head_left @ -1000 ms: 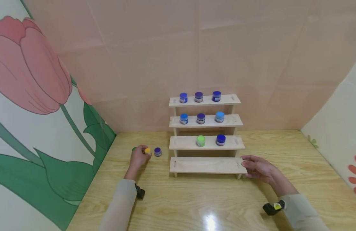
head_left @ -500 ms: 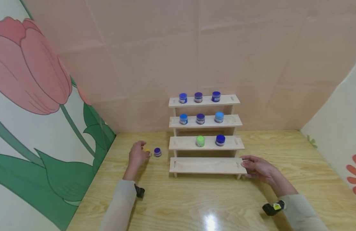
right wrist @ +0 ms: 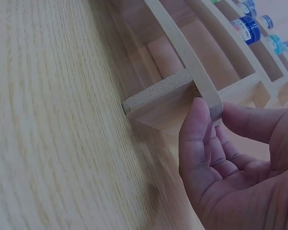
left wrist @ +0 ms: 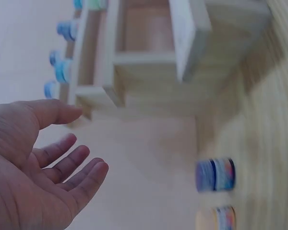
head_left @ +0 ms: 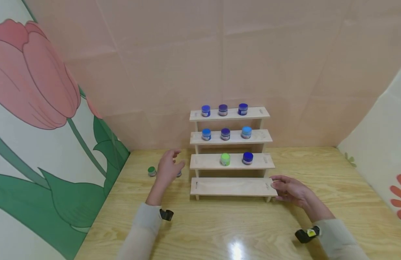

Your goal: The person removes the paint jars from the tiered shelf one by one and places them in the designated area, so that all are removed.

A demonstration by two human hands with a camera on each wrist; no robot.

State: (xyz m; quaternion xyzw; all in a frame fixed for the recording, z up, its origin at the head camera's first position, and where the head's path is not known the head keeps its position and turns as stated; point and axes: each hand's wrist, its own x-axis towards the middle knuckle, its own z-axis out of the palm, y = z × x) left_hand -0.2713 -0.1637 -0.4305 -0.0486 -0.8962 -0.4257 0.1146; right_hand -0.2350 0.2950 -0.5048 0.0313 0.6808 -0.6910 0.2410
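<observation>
My left hand [head_left: 168,168] hovers over the small paint jars left of the tiered wooden shelf [head_left: 233,186], its fingers relaxed and holding nothing. In the left wrist view, a dark blue-purple jar [left wrist: 215,175] and a yellow-lidded jar [left wrist: 215,219] stand on the table, apart from the fingers. The head view shows only a sliver of the purple jar [head_left: 179,174]; the yellow one is hidden behind the hand. A green-lidded jar [head_left: 151,171] stands to the hand's left. My right hand [head_left: 291,189] pinches the right end of the lowest shelf board [right wrist: 204,84] between thumb and fingers.
Several blue and purple jars [head_left: 225,134] line the two upper tiers. On the third tier are a light green jar [head_left: 225,159] and a dark blue jar [head_left: 247,158]. A pink backdrop [head_left: 161,90] rises behind the table [head_left: 200,227], with painted panels at both sides.
My left hand has let go of the yellow jar and moved right and upward, uncovering the green jar. The right hand keeps its grip on the shelf.
</observation>
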